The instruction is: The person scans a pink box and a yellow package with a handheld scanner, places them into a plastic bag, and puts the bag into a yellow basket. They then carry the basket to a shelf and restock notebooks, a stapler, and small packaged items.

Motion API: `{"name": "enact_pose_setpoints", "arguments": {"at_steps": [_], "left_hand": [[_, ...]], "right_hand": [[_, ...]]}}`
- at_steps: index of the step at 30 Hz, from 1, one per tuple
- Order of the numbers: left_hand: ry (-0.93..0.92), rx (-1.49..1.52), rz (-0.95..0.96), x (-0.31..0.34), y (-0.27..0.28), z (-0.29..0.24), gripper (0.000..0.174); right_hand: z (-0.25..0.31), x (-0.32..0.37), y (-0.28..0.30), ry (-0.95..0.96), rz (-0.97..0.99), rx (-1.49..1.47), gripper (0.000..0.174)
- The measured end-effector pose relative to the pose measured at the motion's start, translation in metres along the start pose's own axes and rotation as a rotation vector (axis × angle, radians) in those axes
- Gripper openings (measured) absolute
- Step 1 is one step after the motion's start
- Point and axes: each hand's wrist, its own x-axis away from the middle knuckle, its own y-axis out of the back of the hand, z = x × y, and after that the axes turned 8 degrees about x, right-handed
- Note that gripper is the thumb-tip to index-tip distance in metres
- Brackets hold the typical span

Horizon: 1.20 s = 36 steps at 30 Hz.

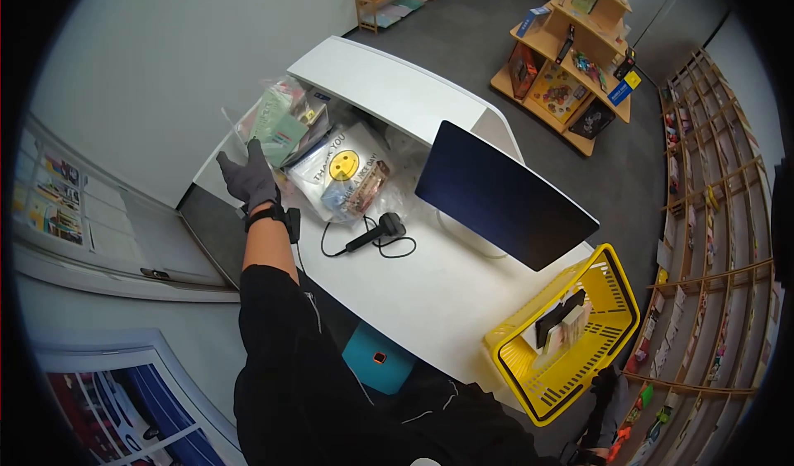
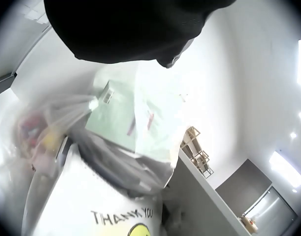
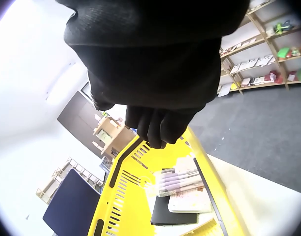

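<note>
My gloved left hand (image 1: 250, 178) is beside a pile of clear plastic bags, thumb and a finger spread apart. A clear bag with pale green contents (image 1: 281, 131) lies just past its fingertips; the left wrist view shows this bag (image 2: 122, 118) below the dark glove (image 2: 140, 29). Next to it lies a white "THANK YOU" smiley bag (image 1: 321, 170). At the end of a yellow basket (image 1: 506, 358), my gloved right hand (image 1: 608, 396) grips the rim, its fingers (image 3: 155, 129) bent over it. Inside the basket are a black flat item (image 3: 172, 216) and several light packets (image 3: 190, 199).
A black handheld scanner (image 1: 374, 233) with a coiled cable lies on the white counter (image 1: 393, 284). The dark monitor (image 1: 504, 193) stands between the bags and the basket. A teal object (image 1: 376, 363) is below the counter edge. Wooden shelves (image 1: 719, 276) line the right side.
</note>
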Motion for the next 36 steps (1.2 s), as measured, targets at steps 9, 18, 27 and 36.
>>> {"name": "enact_pose_setpoints", "arguments": {"at_steps": [9,18,27,36], "left_hand": [[0.280,-0.396,0.453,-0.107,-0.011,-0.038,0.103],[0.032,-0.560,0.545,-0.140,-0.045,-0.029,0.061],[0.020,0.104,0.602,-0.145,-0.038,-0.025,0.045],[0.312,1.007,0.674,-0.088,-0.015,-0.164,0.052]], "right_hand": [[-0.015,-0.004,0.016,-0.017,-0.054,-0.026,0.046],[-0.013,-0.003,0.041,0.010,-0.124,-0.055,0.045],[-0.007,0.002,0.042,-0.002,-0.121,-0.065,0.044],[-0.011,0.011,0.031,-0.031,-0.074,-0.126,0.042]]}}
